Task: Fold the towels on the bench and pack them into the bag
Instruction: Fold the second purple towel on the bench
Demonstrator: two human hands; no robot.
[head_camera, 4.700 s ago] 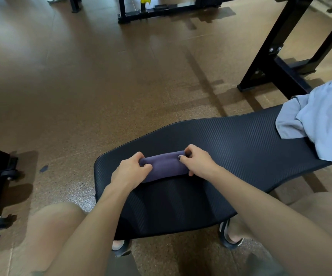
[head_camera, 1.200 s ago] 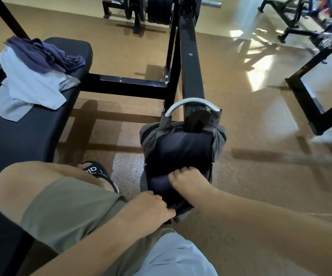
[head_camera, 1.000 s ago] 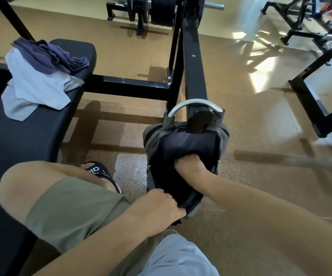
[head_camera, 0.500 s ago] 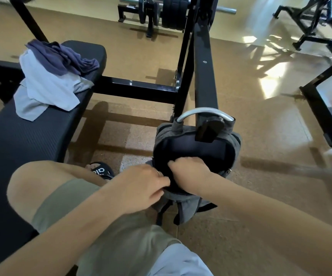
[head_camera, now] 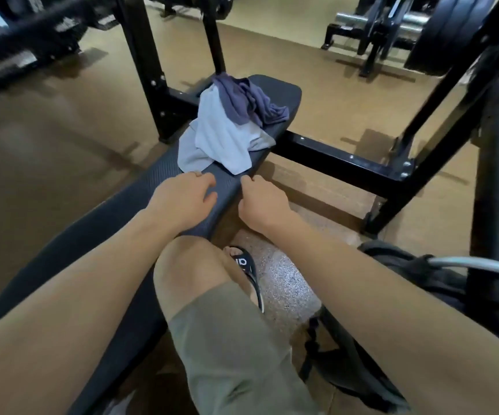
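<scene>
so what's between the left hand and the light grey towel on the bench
Nothing: in the head view only a short bare strip of bench pad separates the left hand from the light grey towel. That hand holds nothing.

You get dim, warm indoor light, soft shadows on the floor, blurred and bent frame edges.
</scene>
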